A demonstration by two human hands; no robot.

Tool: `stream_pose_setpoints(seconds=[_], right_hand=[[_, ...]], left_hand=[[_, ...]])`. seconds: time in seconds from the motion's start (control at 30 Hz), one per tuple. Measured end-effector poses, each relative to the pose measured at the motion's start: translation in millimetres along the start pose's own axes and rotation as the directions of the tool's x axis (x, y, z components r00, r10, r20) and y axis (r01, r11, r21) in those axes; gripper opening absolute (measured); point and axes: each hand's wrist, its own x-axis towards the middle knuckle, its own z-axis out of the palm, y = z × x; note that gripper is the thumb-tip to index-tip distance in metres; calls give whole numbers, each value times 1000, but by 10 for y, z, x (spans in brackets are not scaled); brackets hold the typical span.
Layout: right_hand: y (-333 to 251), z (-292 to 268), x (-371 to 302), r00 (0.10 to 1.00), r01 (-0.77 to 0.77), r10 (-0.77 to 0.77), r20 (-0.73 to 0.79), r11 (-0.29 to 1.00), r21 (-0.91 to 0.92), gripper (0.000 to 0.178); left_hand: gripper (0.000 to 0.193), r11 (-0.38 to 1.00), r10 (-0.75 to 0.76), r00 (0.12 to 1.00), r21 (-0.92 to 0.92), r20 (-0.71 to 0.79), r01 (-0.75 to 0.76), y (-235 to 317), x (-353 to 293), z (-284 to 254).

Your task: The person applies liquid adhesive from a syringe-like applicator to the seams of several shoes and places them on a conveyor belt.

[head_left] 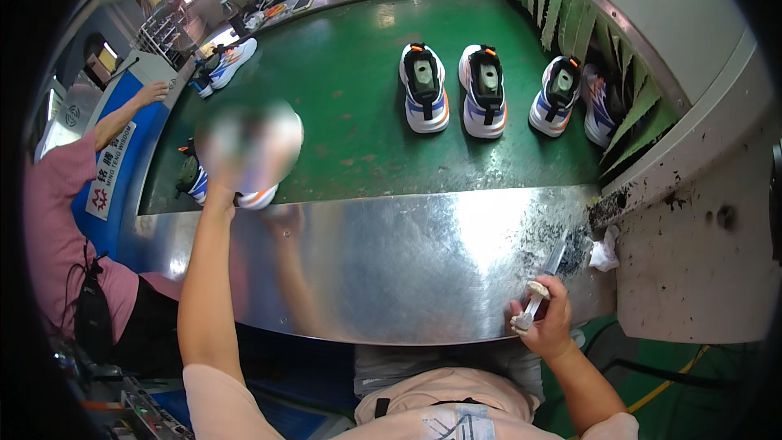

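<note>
While one thin, silvery tool with lumpy white bits around its handle [557,255] is held by the curled fingers of the right hand [551,323], one white, blue and orange shoe [259,197] is reached by the left hand [226,173]. Both the left hand and most of that shoe are covered by a blur, so it cannot be told how tight or wide the left grip is. The shoe is set at the left near edge of a flat green belt [350,134], just beyond a shiny steel ledge [423,232]. Its pale sole and an orange patch can be seen below the blur. Just left of it, one dark-topped shoe [192,173] is partly hidden. On the right, four white, blue and orange shoes [485,102] can be counted, and the last is partly covered by hanging green strips [558,12]. Black openings are seen on three of them, each filled with a grey-green block. Far left, one white shoe with coloured marks [234,63] is seen. One crumpled white paper [604,250] is placed near the tool's tip.
</note>
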Motion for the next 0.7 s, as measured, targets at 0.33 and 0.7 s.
stream_pose_setpoints(seconds=[0.33, 0.7], right_hand=[[-217, -311, 148, 858, -480, 403, 319, 850, 218, 93], [-165, -905, -19, 747, -581, 492, 448, 154, 799, 84]], left_hand=[[55, 985, 163, 985, -44, -64, -166, -287, -2466, 806], [82, 353, 319, 470, 356, 823, -865, 1160, -2008, 1186]])
